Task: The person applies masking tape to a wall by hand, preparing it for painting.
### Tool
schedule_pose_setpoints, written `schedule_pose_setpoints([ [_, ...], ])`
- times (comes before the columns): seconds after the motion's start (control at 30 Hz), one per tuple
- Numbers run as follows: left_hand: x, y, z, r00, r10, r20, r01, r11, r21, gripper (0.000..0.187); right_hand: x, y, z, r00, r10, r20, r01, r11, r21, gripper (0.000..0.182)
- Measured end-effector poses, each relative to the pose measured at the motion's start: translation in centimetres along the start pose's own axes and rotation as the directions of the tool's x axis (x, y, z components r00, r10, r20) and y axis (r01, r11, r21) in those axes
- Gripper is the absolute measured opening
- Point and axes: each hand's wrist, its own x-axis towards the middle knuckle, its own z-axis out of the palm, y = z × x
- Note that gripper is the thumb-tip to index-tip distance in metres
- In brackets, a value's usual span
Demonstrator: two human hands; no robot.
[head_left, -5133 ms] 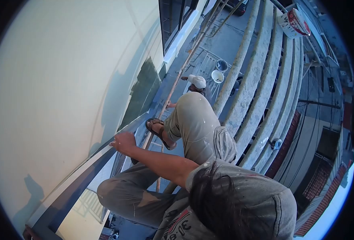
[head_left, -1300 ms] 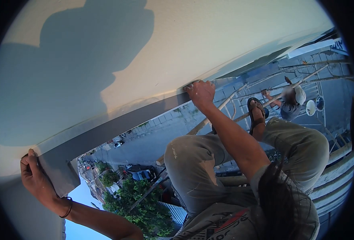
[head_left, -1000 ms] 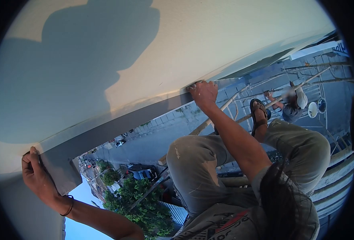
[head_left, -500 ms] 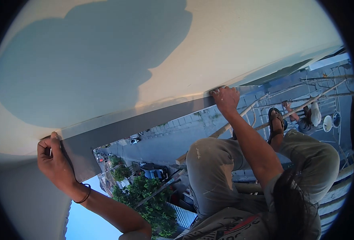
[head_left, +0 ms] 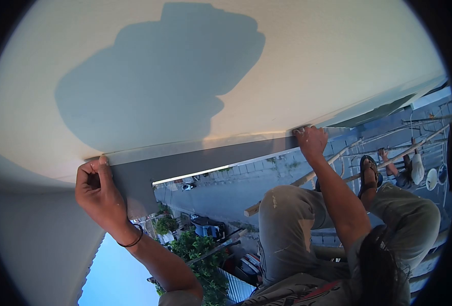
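A long pale strip [head_left: 200, 147] runs along the lower edge of the cream wall [head_left: 307, 66], above a dark grey face [head_left: 185, 163]. At its left end my left hand [head_left: 101, 196], with a dark band at the wrist, has thumb and fingers pinched together at the edge. Farther right, my right hand [head_left: 311, 142] is closed, its whitish-marked fingertips tucked against the same edge. The strip spans the gap between both hands, and what lies inside the fingers is partly hidden.
My bent knees [head_left: 282, 214] and sandalled foot [head_left: 368, 173] are on wooden scaffold poles [head_left: 302, 179], high above a street [head_left: 210, 196]. Lower right, another person [head_left: 404, 176] is by pale round buckets [head_left: 431, 179]. A tree [head_left: 200, 255] stands below.
The view has shifted, so wall edge, hands and street sit farther right and the shadow on the wall has changed place. Both hands keep their closed grip at the edge.
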Motion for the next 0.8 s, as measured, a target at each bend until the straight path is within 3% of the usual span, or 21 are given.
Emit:
schedule_pose_setpoints([
  [0.2, -0.11, 0.27, 0.04, 0.997, 0.071, -0.011, -0.071, 0.997, -0.028, 0.019, 0.07, 0.11, -0.12, 1.000, -0.006, 0.022, 0.006, 1.000, 0.001, 0.040],
  [0.5, 0.20, -0.09, -0.12, 1.000, 0.006, -0.022, -0.005, 0.999, 0.045, 0.022, 0.10, 0.25, -0.16, 1.000, -0.025, 0.006, 0.024, 1.000, 0.018, 0.039],
  [0.8, 0.47, 0.01, 0.15, 0.998, 0.046, -0.047, -0.041, 0.994, 0.098, 0.020, 0.06, 0.25, 0.00, 0.999, -0.029, -0.020, 0.029, 1.000, 0.012, 0.041],
])
